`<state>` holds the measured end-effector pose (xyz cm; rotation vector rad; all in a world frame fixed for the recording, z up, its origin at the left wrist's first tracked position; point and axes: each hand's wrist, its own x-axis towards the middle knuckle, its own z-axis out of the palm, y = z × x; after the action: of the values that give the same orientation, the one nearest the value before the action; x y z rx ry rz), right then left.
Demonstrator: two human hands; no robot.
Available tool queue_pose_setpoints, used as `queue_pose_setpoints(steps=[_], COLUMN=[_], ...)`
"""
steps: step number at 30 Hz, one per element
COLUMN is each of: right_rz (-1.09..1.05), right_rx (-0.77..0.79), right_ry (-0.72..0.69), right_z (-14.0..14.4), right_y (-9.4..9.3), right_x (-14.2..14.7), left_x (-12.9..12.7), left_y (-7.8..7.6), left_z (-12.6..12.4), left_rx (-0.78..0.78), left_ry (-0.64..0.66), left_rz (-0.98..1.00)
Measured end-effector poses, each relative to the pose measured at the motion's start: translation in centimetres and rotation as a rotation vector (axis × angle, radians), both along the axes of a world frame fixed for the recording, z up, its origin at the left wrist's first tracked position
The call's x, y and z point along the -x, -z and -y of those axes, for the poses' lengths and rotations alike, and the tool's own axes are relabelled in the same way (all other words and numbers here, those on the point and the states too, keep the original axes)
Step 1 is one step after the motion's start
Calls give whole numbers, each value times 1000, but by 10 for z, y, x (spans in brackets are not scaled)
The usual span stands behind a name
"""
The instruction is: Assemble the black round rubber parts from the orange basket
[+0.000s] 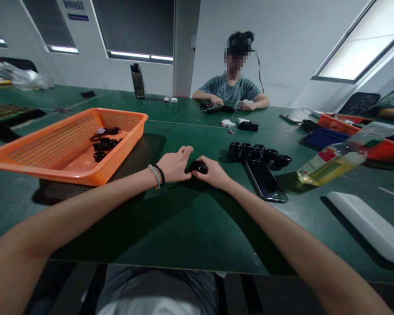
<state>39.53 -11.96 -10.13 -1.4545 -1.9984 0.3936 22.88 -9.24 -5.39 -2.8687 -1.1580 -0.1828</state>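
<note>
Both my hands meet over the middle of the green table [190, 227]. A small black round part [198, 166] sits between them; my left hand [174, 165] and my right hand [211, 172] both grip it. My left wrist wears bands. Just beyond my right hand lies a cluster of several black ring-shaped parts [258, 153]. An orange mesh basket [29, 151] to the left holds a few more black parts [104, 142].
A dark phone [265, 180] lies right of my hands, a tilted bottle of yellow liquid [338, 160] and a white flat device [367, 225] further right. Across the table a person [231, 89] handles small items. More orange trays [357, 127] stand far right.
</note>
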Motion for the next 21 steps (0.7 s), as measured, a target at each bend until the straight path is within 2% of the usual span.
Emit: queue_pose_setpoints(steps=[5,11,16,21], right_rz=[5,43,88,110], right_rx=[-9,-13,-32,-29], right_ry=[-3,16,35,33], right_z=[1,2,2,3], right_y=[0,-1,-1,-2], right_x=[0,0,0,0], left_x=[10,17,22,25], left_y=[2,8,19,32], left_z=[0,-9,-19,-24], left_rx=[-20,73,130,212], left_ry=[20,34,76,123], left_rz=[-15,82,212,244])
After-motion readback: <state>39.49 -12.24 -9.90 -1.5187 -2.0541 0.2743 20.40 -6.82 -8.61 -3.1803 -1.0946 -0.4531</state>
